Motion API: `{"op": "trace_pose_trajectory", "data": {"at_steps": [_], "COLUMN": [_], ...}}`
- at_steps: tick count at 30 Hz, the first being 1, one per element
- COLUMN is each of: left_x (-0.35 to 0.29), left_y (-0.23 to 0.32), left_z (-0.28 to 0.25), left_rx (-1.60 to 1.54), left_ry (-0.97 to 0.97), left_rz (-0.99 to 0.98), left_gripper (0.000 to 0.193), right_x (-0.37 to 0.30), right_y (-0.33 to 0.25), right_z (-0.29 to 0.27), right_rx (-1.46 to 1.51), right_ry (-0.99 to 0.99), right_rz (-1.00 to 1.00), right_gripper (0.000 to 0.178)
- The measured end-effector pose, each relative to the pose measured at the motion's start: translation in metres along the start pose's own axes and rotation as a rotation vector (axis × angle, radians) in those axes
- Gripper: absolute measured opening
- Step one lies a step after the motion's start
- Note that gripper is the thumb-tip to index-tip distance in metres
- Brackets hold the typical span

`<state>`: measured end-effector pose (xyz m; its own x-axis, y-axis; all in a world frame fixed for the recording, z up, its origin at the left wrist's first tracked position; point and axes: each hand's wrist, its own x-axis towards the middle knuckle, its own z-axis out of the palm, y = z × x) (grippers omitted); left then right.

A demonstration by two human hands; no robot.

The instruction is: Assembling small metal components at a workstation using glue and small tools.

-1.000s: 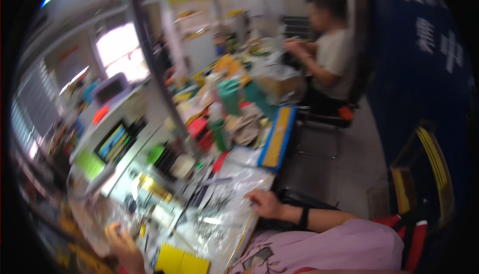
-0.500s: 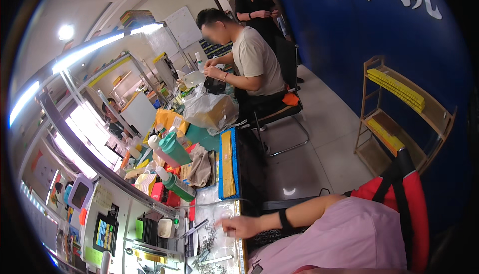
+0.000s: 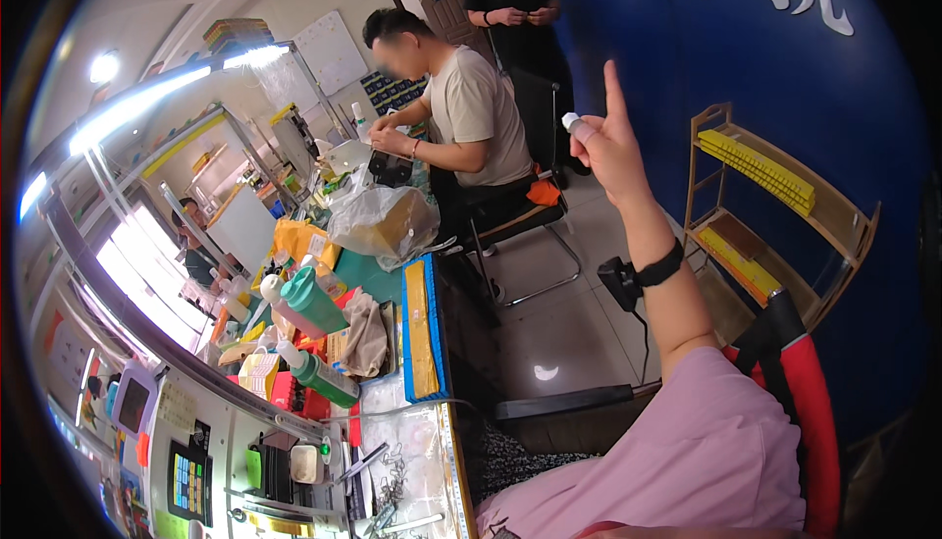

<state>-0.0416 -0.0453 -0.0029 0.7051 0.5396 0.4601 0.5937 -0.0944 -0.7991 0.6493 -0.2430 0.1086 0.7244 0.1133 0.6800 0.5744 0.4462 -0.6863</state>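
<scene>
At the far left of my feed I have a purple-framed screen (image 3: 134, 399), and nearer me a small lit display panel (image 3: 188, 485). My left hand is out of view, so I cannot tell how its fingers stand.

Further right, a shallow pale dish (image 3: 306, 464) sits by the machine. Beside it, a slim tweezer-like tool (image 3: 361, 464) and a tangle of small wiry metal parts (image 3: 392, 485) lie on the plastic-covered bench (image 3: 432, 453), with no hand on them. The parts lie loose, and I see no piece I could call finished, so I judge the work there to be paused; how much is done or left I cannot tell.

Behind them stand a white-capped green bottle (image 3: 327, 378) and a teal lidded cup (image 3: 314, 300), next to a crumpled cloth (image 3: 364, 337). A long tan strip (image 3: 420, 331) lies in a blue-edged holder along the bench edge. Beyond, a seated co-worker (image 3: 476, 112) has both hands at a dark object (image 3: 390, 168), and another person (image 3: 515, 24) stands behind.

My right hand (image 3: 616, 154) is raised well away from the bench: index finger straight up, the others curled. A small white bit (image 3: 570, 122) shows at the thumb; whether it is pinched or worn, I cannot tell. A black wrist device (image 3: 619, 285) is strapped below, and a rack (image 3: 708, 181) with yellow bars stands farther right.
</scene>
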Motion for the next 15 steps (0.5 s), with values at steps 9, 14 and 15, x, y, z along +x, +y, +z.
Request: {"op": "trace_pose_trajectory", "data": {"at_steps": [9,14,15], "left_x": [-0.009,-0.012,-0.012], "left_y": [0.002,0.003,0.004], "left_z": [0.002,0.006,0.008], "left_rx": [-0.128,-0.199,-0.215], "left_ry": [-0.021,-0.035,-0.037], "left_rz": [-0.116,-0.171,-0.181], "left_gripper": [0.025,0.026,0.026], "right_x": [-0.005,-0.010,-0.010], "right_y": [0.000,0.001,0.001], "right_z": [-0.011,-0.006,-0.007], "right_rx": [0.153,0.233,0.231], "right_ry": [0.040,0.048,0.048], "right_rz": [0.024,0.037,0.037], "right_gripper": [0.073,0.065,0.065]}}
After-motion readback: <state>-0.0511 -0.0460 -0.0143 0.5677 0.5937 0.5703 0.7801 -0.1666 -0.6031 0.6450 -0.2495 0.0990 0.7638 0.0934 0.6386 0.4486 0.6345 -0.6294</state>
